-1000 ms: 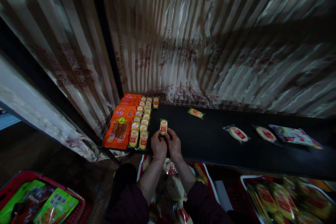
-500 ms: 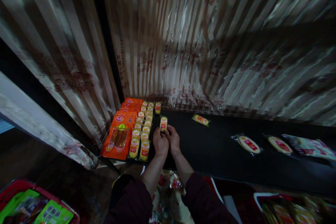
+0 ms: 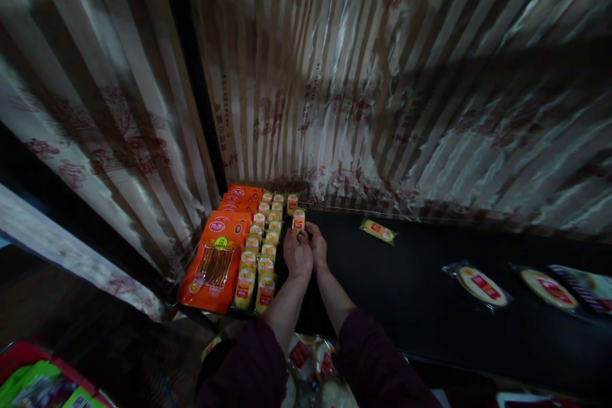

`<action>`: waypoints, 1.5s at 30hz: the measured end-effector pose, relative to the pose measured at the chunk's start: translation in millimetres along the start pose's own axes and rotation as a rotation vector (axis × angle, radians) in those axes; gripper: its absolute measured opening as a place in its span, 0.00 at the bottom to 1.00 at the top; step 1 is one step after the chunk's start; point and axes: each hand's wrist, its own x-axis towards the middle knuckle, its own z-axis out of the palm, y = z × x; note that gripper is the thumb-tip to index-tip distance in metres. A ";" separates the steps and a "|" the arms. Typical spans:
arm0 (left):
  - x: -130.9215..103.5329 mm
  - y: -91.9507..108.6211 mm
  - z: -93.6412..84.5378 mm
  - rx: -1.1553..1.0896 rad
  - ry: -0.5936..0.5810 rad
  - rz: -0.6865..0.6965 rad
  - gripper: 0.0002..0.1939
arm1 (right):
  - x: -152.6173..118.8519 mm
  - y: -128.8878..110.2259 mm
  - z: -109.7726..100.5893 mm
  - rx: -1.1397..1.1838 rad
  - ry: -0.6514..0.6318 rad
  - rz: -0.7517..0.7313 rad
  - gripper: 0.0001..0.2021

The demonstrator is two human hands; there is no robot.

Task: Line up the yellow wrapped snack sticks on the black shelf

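Observation:
A small wrapped cake point(image 3: 298, 219) in yellow packaging with a red label stands upright between my fingertips. My left hand point(image 3: 297, 255) is closed on its lower left part, and my right hand point(image 3: 317, 246) is closed at its lower right. My palms and fingers hide its bottom end. Just behind it, another wrapped cake point(image 3: 292, 204) stands near the back edge of the black shelf point(image 3: 363, 293). To the left run two rows of the same wrapped cakes point(image 3: 266, 287). Beside these lie orange snack bags point(image 3: 213, 261) in an overlapping stack.
A single yellow packet point(image 3: 378, 231) lies on the shelf to the right. Farther right are flat oval wrapped breads point(image 3: 482, 285) and a striped pack point(image 3: 586, 287). A dark post point(image 3: 191, 64) rises at the left corner. A red basket point(image 3: 29, 357) with green bags sits lower left.
Both hands have moved slightly farther back with the wrapped cake, closer to the one standing at the shelf's rear. The camera view has shifted, so the right-hand packs appear farther right and lower.

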 end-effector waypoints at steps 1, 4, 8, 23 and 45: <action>2.4 0.4 1.3 0.000 0.003 -0.009 0.17 | 2.6 0.0 1.0 0.008 -0.007 0.008 0.15; 9.2 1.3 3.8 -0.001 0.001 -0.026 0.16 | 8.9 -0.4 4.6 0.013 -0.032 0.033 0.15; 19.8 -1.4 9.1 0.008 0.005 -0.021 0.15 | 15.3 1.9 11.2 0.013 -0.058 0.023 0.14; 42.3 -14.8 30.4 -0.106 0.018 0.048 0.14 | 27.3 19.8 21.0 -0.353 -0.034 -0.135 0.14; 41.3 -10.2 24.7 -0.076 0.034 0.033 0.18 | 38.4 24.5 21.9 -0.235 -0.057 -0.077 0.19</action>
